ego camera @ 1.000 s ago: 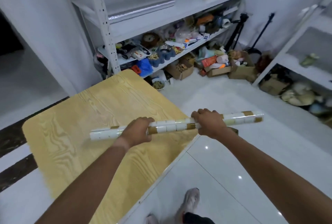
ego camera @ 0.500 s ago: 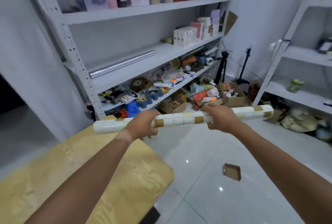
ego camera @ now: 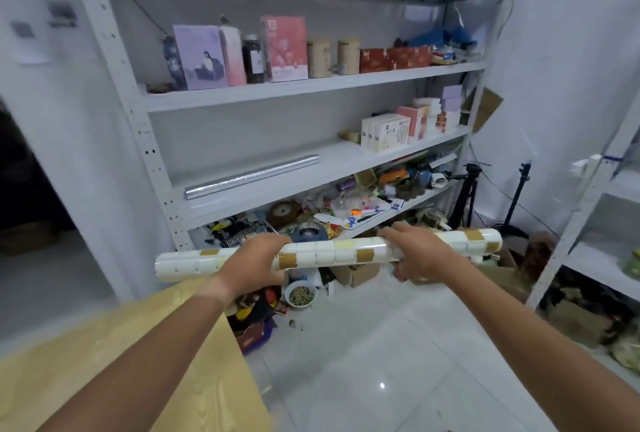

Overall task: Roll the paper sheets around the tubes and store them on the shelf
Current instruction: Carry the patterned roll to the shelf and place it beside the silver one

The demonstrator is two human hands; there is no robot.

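**Tiled roll held in both hands, in front of the shelf unit**

Both hands grip one paper roll (ego camera: 332, 253), white with tan and pale-yellow squares. Left hand (ego camera: 254, 267) wraps it left of centre, fingers curled over the top. Right hand (ego camera: 420, 255) wraps it right of centre, same grip, fingers over the top.

Long axis runs nearly level, left to right across the view, right end slightly higher. Left end sticks out past the left hand; right end sticks out past the right hand, towards the side rack (ego camera: 588, 223). Roll is in the air, touching nothing but the hands, above the floor (ego camera: 363, 362) and just past the far right corner of the wood-grain table (ego camera: 121, 362).

Shelf unit (ego camera: 242, 95) stands directly ahead. A silver roll (ego camera: 252, 177) lies along the front left part of its middle board, long axis tilted up to the right, roughly parallel to the held roll. Boxes (ego camera: 388, 133) sit at that board's right end. The board below carries mixed clutter (ego camera: 346, 206). Cardboard boxes and a bowl (ego camera: 300, 294) are on the floor beneath.
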